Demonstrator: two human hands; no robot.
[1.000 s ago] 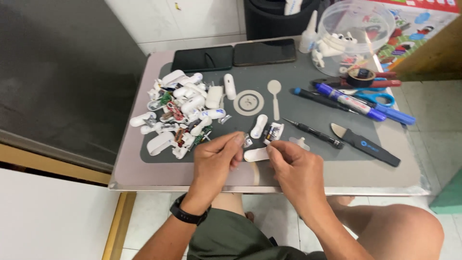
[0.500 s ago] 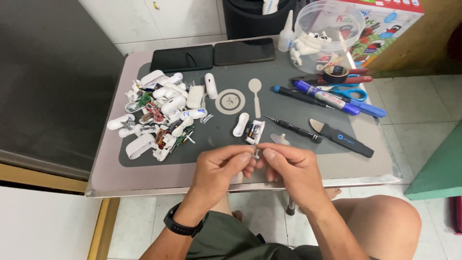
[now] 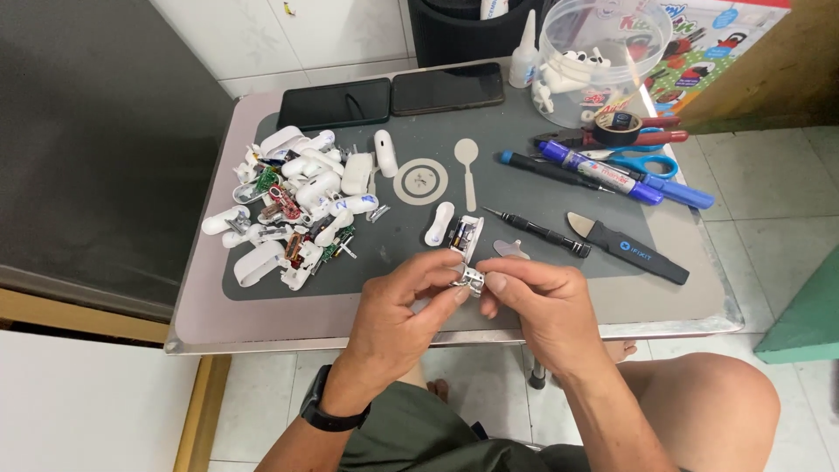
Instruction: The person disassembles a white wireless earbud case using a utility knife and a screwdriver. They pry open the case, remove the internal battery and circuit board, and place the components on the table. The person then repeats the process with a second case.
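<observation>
Head view, hands: the left hand (image 3: 398, 306) and the right hand (image 3: 537, 301) meet at the near edge of the small metal-rimmed table (image 3: 262, 336), fingertips pinched together on a small silver metal piece (image 3: 470, 280) held between them, just above the table edge.
Head view, held piece: it sits touching the thumbs and forefingers of both hands, just in front of an opened white plastic charging case shell (image 3: 465, 236) lying on the grey work mat (image 3: 524, 188).
Head view, near the hands: a white earbud-case half (image 3: 440, 224) lies just beside the shell; a thin black screwdriver (image 3: 537, 232) and a black-handled prying tool (image 3: 627, 247) lie to the right.
Head view, left of mat: a heap of white case parts and small circuit boards (image 3: 293, 205).
Head view, far side: two dark phones (image 3: 393, 96) lie side by side; a clear plastic tub (image 3: 603, 52), blue marker pens (image 3: 612, 175) and a roll of black tape (image 3: 619, 124) sit at the right.
Head view, wrist: a black watch (image 3: 328, 411) on the left arm.
</observation>
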